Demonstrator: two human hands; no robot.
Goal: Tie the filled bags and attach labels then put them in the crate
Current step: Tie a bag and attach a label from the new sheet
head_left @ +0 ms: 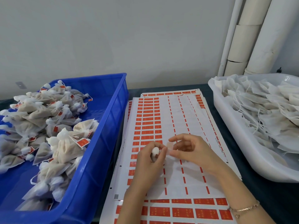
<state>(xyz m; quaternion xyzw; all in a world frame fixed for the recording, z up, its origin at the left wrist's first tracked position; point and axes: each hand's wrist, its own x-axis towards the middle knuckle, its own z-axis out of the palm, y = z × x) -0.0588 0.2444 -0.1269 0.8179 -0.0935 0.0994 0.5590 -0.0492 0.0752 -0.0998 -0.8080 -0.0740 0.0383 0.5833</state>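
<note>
the label sheets [194, 188] lay under both hands. the left hand [148, 160] curled round a small white bag [155, 150]; the right hand [191, 151] pinched a pale label [169, 145] against it. the blue crate [106, 126] stood just left and a white tub [216, 101] right.

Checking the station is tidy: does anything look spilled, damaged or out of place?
Nothing spilled or torn. Only the label sheets lie fanned askew, edges not squared; finished bags sit inside the blue crate.

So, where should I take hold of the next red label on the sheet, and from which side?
Probably lift the right edge of a red label in the rightmost full column, coming from the right: it lies flat, and that edge borders bare peeled backing.
</note>
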